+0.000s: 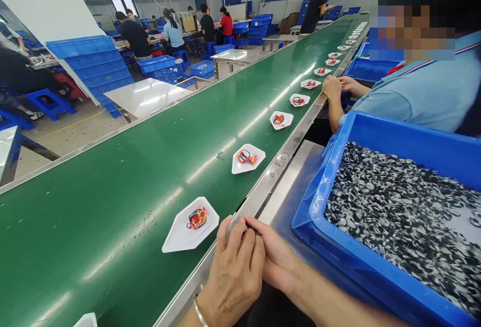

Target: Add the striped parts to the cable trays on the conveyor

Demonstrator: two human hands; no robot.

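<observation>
My left hand (235,272) and my right hand (278,257) meet at the metal edge of the green conveyor belt (150,177). Curled fingers of the left hand lie over the cupped right hand. A few small dark pieces (252,228) peek out of the right hand; what the left fingertips pinch is hidden. Just beyond the left hand, a white pointed tray (182,234) rests on the belt, bearing a small red, orange and black bundle (197,218). Another white tray (248,166) with a similar bundle lies farther up.
To the right stands a blue bin (319,202) with many small black and clear pieces (394,207). A co-worker in a light blue shirt (421,91) sits beyond it, hands over the belt's edge. Several more white trays line the belt. A steel table (146,96) stands across it.
</observation>
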